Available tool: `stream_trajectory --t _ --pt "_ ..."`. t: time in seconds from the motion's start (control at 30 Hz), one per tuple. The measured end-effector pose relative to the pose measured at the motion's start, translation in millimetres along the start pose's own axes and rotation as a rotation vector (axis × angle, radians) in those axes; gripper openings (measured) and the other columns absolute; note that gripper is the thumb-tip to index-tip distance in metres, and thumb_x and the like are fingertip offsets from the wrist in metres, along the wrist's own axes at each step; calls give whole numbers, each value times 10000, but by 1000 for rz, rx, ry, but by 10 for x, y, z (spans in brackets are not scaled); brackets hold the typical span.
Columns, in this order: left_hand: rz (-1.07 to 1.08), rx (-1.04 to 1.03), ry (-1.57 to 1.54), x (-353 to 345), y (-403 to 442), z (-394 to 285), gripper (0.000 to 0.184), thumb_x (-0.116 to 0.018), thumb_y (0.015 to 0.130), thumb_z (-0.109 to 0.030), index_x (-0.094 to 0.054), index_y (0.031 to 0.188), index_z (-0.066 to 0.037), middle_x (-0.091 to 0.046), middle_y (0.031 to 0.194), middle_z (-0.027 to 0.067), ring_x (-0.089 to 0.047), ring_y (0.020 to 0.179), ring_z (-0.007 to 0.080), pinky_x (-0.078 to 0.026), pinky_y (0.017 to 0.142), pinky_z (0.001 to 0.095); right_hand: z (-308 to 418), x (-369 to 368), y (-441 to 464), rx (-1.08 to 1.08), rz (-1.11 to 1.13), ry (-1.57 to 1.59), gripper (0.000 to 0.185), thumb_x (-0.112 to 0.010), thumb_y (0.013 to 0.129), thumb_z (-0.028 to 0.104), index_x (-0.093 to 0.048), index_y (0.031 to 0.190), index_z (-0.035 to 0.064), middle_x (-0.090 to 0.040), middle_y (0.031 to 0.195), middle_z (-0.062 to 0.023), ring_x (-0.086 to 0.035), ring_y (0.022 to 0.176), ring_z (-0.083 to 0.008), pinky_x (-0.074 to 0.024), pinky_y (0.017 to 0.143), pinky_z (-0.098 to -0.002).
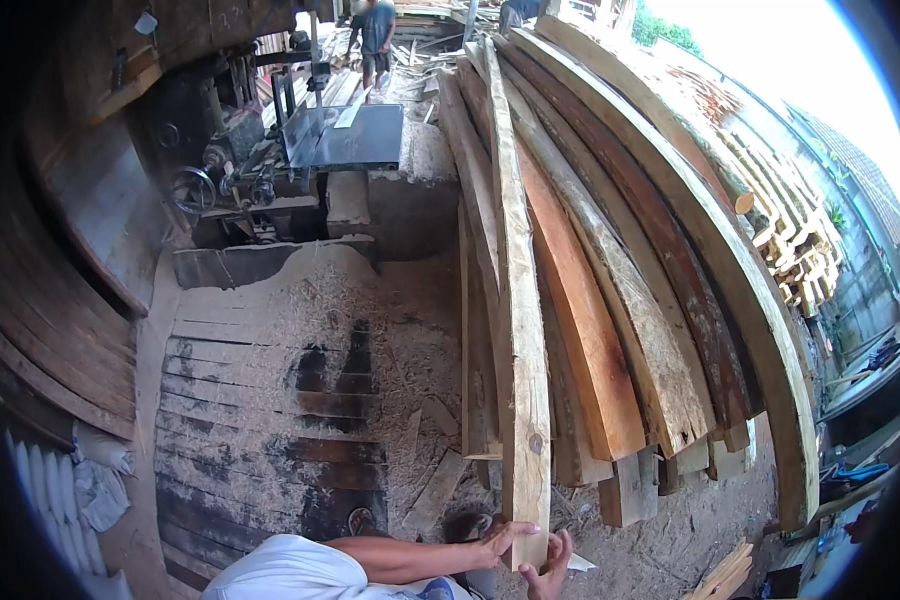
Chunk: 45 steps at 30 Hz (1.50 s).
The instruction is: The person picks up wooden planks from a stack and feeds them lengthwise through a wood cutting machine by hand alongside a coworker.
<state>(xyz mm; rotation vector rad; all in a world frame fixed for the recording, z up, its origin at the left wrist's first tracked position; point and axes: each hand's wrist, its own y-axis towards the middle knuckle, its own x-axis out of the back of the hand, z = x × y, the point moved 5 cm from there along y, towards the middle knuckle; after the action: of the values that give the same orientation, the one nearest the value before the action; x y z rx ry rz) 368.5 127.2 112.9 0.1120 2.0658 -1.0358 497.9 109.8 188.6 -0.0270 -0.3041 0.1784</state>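
Note:
A long, pale squared wooden beam (526, 400) runs from my hands away toward the far end of a stack of timber. My left hand (505, 543) grips its near end from the left, with the fingers over the upper face. Around the lower right corner of that same end, my right hand (550, 572) is curled, with a thumb at the end face. Part of the right hand is cut off by the bottom edge of the view. Just right of the beam lies a reddish-brown timber (590, 380) in the stack.
A bandsaw with a dark metal table (345, 137) stands ahead on the left, with a handwheel (193, 190) beside it. Another person (375, 35) stands behind it. Sawdust (320, 285) covers the slatted floor. More cut wood (785, 220) is piled at the right.

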Motion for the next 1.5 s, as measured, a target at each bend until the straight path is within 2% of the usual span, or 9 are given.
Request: stream_trajectory --t 0.17,0.33,0.43,0.6,0.7,0.93,1.4,1.43,1.5 --pt "-79 -59 47 458 -12 109 690 -741 772 -329 -565 1339 22 -643 1217 155 -605 1122 267 -476 989 390 -1957 -301 -344 -664 94 673 700 -732 879 373 -484 1430 18 -597 1312 -135 -582 1201 -250 -484 1010 -390" --pt "-171 -216 -5 399 314 -725 623 -768 752 -322 -622 1234 46 -675 1093 157 -652 982 244 -529 871 370 -1854 -557 564 -628 27 573 650 -723 887 377 -522 1363 -18 -653 1175 -133 -647 1059 -269 -539 904 -417" --pt "-186 -123 -179 467 611 -1696 510 -768 764 -332 -649 1162 -35 -670 1068 115 -637 965 254 -523 887 436 -2 -1070 1958 -453 161 547 783 -715 880 298 -394 1517 -23 -601 1349 -158 -615 1171 -220 -474 1016 -332" --pt "14 -386 -268 1310 1259 -3354 632 -713 795 -436 -610 1260 -20 -684 1152 183 -663 1041 359 -504 994 518 -115 -2091 3494 -186 146 34 945 -731 878 462 -289 1570 -6 -572 1412 -226 -600 1238 -260 -483 1015 -349" --pt "-134 -430 -115 1661 1128 -3856 636 -686 829 -447 -604 1286 -12 -677 1180 187 -651 1080 356 -489 1017 509 -124 -2731 3845 -263 252 323 876 -719 891 470 -353 1553 30 -617 1351 -177 -619 1188 -249 -502 976 -348" --pt "-134 -388 -75 2696 705 -3927 653 -676 838 -496 -604 1296 -37 -675 1177 176 -652 1069 339 -502 992 505 -136 -3732 3535 -375 407 312 665 -666 930 484 -423 1450 147 -654 1154 -71 -645 959 -194 -535 703 -343" --pt "-239 -225 -111 6661 -1570 -4458 679 -745 783 -471 -614 1300 -51 -683 1155 164 -662 1041 326 -528 941 468 -122 -8137 2346 -409 545 307 830 -661 910 582 -240 1505 187 -524 1367 -161 -611 1117 -284 -548 687 -389" --pt "-306 -203 -111 7003 -1818 -4459 681 -735 792 -461 -603 1315 -46 -683 1156 171 -661 1052 330 -531 937 475 -201 -8536 2202 -386 587 322 842 -674 935 520 -199 1532 164 -445 1437 -145 -509 1282 -293 -520 930 -444" --pt "-241 -231 -98 7713 -2139 -4349 723 -763 773 -437 -570 1349 -45 -678 1160 172 -668 1041 334 -543 930 484 -43 -9056 1866 -560 649 340 895 -717 904 501 -198 1527 121 -494 1398 -154 -552 1231 -298 -537 888 -461"
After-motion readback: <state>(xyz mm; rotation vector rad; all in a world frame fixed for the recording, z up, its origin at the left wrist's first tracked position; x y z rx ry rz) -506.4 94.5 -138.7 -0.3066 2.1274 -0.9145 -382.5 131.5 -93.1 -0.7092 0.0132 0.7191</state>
